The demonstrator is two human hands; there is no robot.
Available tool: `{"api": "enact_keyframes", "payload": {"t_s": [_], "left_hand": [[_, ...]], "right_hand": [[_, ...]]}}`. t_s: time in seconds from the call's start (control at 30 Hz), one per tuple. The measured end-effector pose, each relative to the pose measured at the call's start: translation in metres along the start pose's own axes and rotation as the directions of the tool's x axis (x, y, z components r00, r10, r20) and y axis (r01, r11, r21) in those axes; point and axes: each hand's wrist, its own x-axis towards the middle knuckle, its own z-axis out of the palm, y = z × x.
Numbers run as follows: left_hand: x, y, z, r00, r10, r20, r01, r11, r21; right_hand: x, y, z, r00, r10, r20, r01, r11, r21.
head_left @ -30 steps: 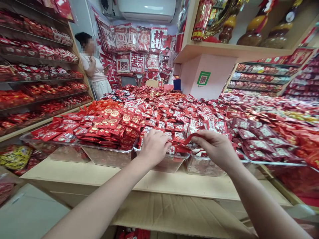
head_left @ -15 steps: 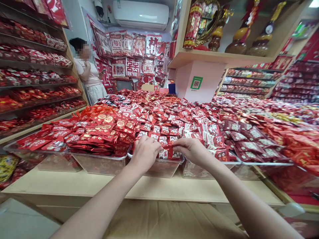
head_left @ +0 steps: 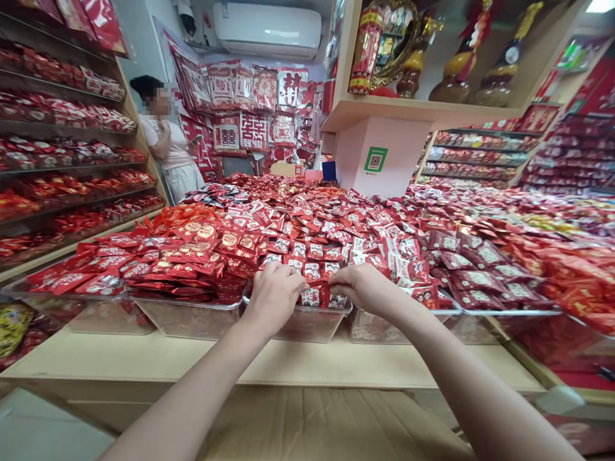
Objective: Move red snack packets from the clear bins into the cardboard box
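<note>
My left hand [head_left: 275,293] and right hand [head_left: 366,285] each pinch red candy packets [head_left: 314,296] in the clear tray [head_left: 307,323]

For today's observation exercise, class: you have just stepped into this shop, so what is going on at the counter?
A person stands at a counter heaped with small red sweet packets. Both bare hands rest on the packets in one clear tray at the front edge: the left hand and the right hand each pinch at the red-and-white packets between them. Another person stands by the shelves at the back left.
</note>
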Motion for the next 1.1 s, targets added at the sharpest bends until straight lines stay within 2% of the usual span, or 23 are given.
{"api": "enact_keyframes", "payload": {"t_s": [0.17,0.37,0.67,0.77,0.93,1.0,1.1], "left_hand": [[0.000,-0.002,-0.002,1.000,0.003,0.009,-0.003,1.000,-0.005],[0.001,0.003,-0.001,0.998,-0.006,0.070,0.004,1.000,0.029],[0.001,0.002,0.001,0.999,-0.003,0.038,0.001,0.999,0.047],[0.002,0.003,0.003,1.000,-0.010,0.018,0.009,0.999,0.047],[-0.001,0.005,0.003,0.999,0.000,-0.043,0.000,1.000,0.000],[-0.001,0.007,0.000,0.994,0.034,-0.100,-0.039,0.998,-0.051],[-0.001,0.013,-0.006,0.967,0.133,-0.216,-0.177,0.964,-0.200]], "right_hand": [[0.004,0.004,-0.003,0.999,0.045,0.013,-0.044,0.998,-0.055],[0.008,0.006,0.007,0.995,0.069,0.067,-0.062,0.994,-0.093],[0.013,-0.005,0.002,0.984,0.121,0.128,-0.098,0.980,-0.172],[0.014,-0.009,0.004,0.982,0.139,0.130,-0.113,0.975,-0.192],[0.009,-0.006,-0.003,0.991,0.097,0.094,-0.083,0.986,-0.143],[0.004,-0.005,-0.012,0.995,0.088,0.053,-0.081,0.989,-0.121],[-0.008,-0.010,-0.027,0.995,0.094,-0.040,-0.098,0.988,-0.118]]}}
